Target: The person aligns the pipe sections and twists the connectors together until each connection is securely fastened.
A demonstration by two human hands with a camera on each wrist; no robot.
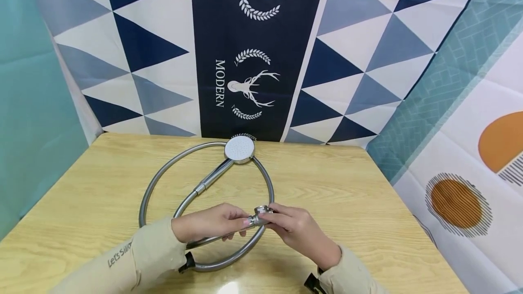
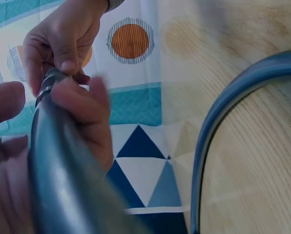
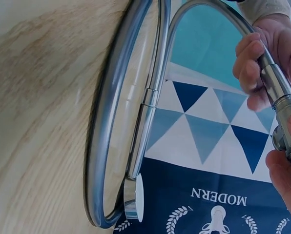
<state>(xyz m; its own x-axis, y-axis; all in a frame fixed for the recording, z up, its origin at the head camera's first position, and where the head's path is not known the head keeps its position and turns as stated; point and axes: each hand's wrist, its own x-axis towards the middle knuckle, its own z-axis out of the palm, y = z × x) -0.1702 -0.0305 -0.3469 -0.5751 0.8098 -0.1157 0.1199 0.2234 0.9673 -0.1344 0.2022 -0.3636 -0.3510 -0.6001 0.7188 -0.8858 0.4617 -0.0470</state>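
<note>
My left hand (image 1: 214,220) grips the end of a grey metal shower hose (image 1: 145,194), its fingers curled round the hose behind the chrome end nut (image 3: 277,84). A short chrome fitting with a round side outlet (image 1: 261,211) is pinched between the fingers and thumb of my right hand (image 1: 302,229). Nut and fitting are lined up end to end, held above the table. Farther back lies a chrome hand shower (image 1: 239,149), white spray face up, with the hose running from its handle in a wide loop. From the left wrist, the hose (image 2: 62,161) hides part of the joint.
The light wooden table (image 1: 327,185) ends at a patterned cloth backdrop (image 1: 159,35) just behind the hand shower. Cloth hangs (image 1: 453,158) along the right side, and a teal sheet (image 1: 37,103) stands on the left. The hose loop passes below both hands.
</note>
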